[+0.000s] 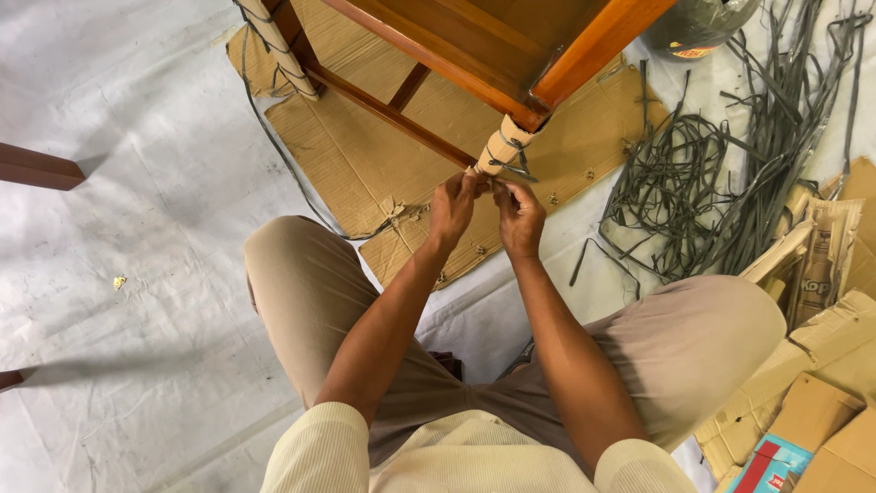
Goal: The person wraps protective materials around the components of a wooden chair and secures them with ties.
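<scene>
A wooden chair (pixel 474 46) stands before me, seen from above. Its near leg (pixel 504 148) is wrapped in brown cardboard tied with a grey strap. My left hand (pixel 453 206) and my right hand (pixel 520 217) meet at the bottom of that wrapped leg, fingers pinched on the strap and wrapping edge. The fingertips hide the exact grip. A second wrapped leg (pixel 278 46) shows at the upper left, with a grey strap trailing from it. I sit on the floor, knees spread to each side.
A flattened cardboard sheet (pixel 365 155) lies under the chair on a white floor covering. A heap of grey plastic straps (pixel 712 173) sprawls at the right. Torn cardboard and boxes (pixel 821 365) pile at the lower right. A dark wooden piece (pixel 36 169) juts in at the left.
</scene>
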